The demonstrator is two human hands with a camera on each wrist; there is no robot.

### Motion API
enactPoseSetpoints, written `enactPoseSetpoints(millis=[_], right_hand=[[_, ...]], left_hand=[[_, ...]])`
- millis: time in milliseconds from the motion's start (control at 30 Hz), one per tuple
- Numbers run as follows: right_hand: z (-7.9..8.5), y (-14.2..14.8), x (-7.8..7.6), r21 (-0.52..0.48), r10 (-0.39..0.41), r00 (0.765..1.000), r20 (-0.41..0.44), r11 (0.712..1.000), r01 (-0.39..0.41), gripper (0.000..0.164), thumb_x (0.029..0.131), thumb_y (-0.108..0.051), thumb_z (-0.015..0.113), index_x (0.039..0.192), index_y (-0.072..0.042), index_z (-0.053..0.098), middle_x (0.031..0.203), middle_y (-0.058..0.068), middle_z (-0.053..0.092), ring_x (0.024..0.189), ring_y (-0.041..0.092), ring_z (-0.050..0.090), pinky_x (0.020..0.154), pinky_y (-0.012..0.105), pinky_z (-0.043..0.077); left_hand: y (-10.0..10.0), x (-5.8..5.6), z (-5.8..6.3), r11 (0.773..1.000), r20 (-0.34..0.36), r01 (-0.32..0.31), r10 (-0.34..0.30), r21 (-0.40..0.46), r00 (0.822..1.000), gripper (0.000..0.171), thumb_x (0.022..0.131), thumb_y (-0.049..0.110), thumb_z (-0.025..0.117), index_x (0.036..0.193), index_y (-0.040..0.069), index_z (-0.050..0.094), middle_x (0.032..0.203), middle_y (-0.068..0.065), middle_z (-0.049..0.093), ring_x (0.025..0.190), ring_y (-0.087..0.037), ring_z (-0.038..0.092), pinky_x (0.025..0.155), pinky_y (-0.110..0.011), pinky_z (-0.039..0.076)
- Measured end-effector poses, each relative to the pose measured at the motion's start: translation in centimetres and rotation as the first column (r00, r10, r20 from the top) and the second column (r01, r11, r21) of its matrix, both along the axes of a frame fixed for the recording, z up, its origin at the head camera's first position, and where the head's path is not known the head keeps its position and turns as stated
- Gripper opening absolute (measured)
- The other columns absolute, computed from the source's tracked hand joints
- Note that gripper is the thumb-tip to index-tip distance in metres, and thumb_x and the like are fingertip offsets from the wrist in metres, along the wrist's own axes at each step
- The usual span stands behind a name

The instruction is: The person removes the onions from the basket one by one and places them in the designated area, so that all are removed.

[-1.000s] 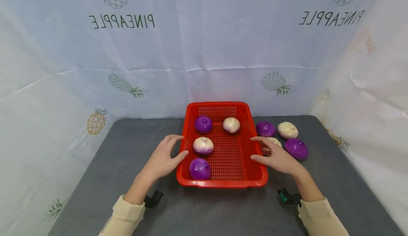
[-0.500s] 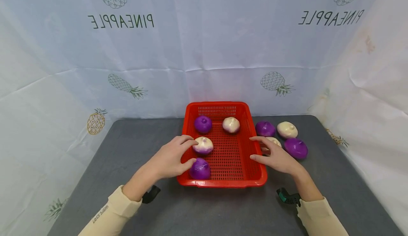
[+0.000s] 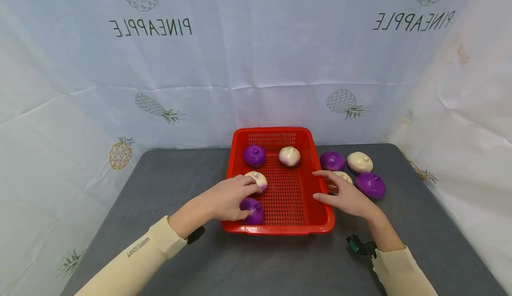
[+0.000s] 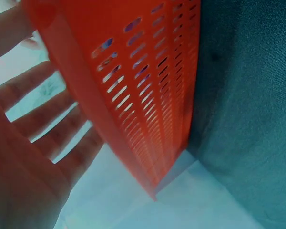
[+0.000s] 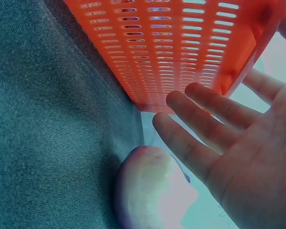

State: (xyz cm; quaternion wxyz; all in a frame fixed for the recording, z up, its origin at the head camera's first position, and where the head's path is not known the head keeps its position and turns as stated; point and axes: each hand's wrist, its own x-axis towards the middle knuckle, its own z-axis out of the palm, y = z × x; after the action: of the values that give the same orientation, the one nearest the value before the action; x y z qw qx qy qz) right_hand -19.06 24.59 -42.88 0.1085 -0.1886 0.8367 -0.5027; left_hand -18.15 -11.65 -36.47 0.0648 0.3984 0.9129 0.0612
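A red plastic basket [image 3: 280, 230] stands on the grey table. My left hand [image 3: 232, 198] reaches over its left rim, thumb and fingers spread above a purple onion [image 3: 257, 208] and a white-and-purple onion [image 3: 260, 178]. Whether it touches either one cannot be told; in the left wrist view the palm [image 4: 24, 162] holds nothing. My right hand [image 3: 347, 194] hovers at the basket's right rim, fingertips over the edge and fingers fairly straight. A pale onion [image 3: 342, 177] is partly hidden behind it. Farther back in the basket sit another purple onion [image 3: 254, 155] and a white one [image 3: 290, 156].
Right of the basket, on the table [image 3: 176, 167], lie two more purple onions, one by the basket [image 3: 332, 161] and one farther right [image 3: 371, 185], plus a white onion [image 3: 360, 162]. A pineapple-print cloth [image 3: 256, 65] hangs behind and at both sides.
From outside the left rim, my left hand has moved right, over the basket to the two front onions. My right hand and the basket have stayed in place.
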Motion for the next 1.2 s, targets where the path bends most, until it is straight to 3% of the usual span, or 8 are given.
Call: enactPoseSetpoints(millis=[400, 700, 867, 1067, 1200], right_hand=[[-0.2, 0.0, -0.2, 0.009, 0.006, 1.000, -0.015, 1.000, -0.006, 0.067, 0.091, -0.028, 0.076, 0.147, -0.007, 0.043, 0.140, 0.020, 0.053, 0.124, 0.042, 0.055, 0.091, 0.047, 0.058], [-0.2, 0.0, -0.2, 0.002, 0.014, 1.000, -0.022, 1.000, -0.014, 0.067, 0.092, -0.027, 0.075, 0.146, -0.005, 0.044, 0.140, 0.021, 0.053, 0.124, 0.043, 0.055, 0.090, 0.048, 0.058], [-0.1, 0.0, -0.1, -0.003, 0.020, 1.000, -0.010, 1.000, -0.020, 0.066, 0.092, -0.026, 0.075, 0.147, -0.006, 0.043, 0.140, 0.021, 0.052, 0.123, 0.042, 0.055, 0.091, 0.047, 0.058], [-0.1, 0.0, -0.2, -0.003, 0.022, 1.000, -0.008, 1.000, -0.022, 0.065, 0.093, -0.026, 0.074, 0.147, -0.005, 0.043, 0.140, 0.022, 0.053, 0.123, 0.041, 0.056, 0.090, 0.047, 0.059], [-0.1, 0.0, -0.1, 0.002, 0.014, 1.000, -0.005, 1.000, -0.014, 0.067, 0.092, -0.027, 0.075, 0.146, -0.006, 0.044, 0.139, 0.021, 0.053, 0.122, 0.041, 0.057, 0.088, 0.044, 0.060]], left_hand=[[1.1, -1.2, -1.7, 0.983, 0.044, -0.009, 0.017, -0.182, 0.999, 0.066, 0.080, 0.034, 0.083, 0.141, 0.023, 0.058, 0.132, -0.001, 0.055, 0.117, -0.020, 0.054, 0.100, -0.041, 0.051], [2.4, -1.2, -2.7, 0.978, 0.038, 0.019, -0.011, -0.210, 0.999, 0.063, 0.084, 0.029, 0.079, 0.143, 0.026, 0.057, 0.147, -0.004, 0.048, 0.131, -0.023, 0.048, 0.101, -0.042, 0.052], [3.0, -1.3, -3.1, 0.969, 0.026, 0.017, -0.011, -0.246, 1.000, 0.068, 0.080, 0.032, 0.083, 0.143, 0.028, 0.058, 0.142, -0.003, 0.050, 0.131, -0.022, 0.047, 0.100, -0.041, 0.053], [3.4, -1.3, -3.2, 0.971, 0.060, -0.015, 0.030, -0.239, 0.998, 0.073, 0.077, 0.034, 0.087, 0.144, 0.029, 0.058, 0.139, -0.002, 0.050, 0.131, -0.021, 0.045, 0.097, -0.040, 0.055], [3.5, -1.2, -3.1, 0.973, 0.065, -0.009, 0.024, -0.231, 0.998, 0.074, 0.076, 0.036, 0.087, 0.144, 0.028, 0.057, 0.139, -0.002, 0.050, 0.131, -0.021, 0.045, 0.097, -0.039, 0.055]])
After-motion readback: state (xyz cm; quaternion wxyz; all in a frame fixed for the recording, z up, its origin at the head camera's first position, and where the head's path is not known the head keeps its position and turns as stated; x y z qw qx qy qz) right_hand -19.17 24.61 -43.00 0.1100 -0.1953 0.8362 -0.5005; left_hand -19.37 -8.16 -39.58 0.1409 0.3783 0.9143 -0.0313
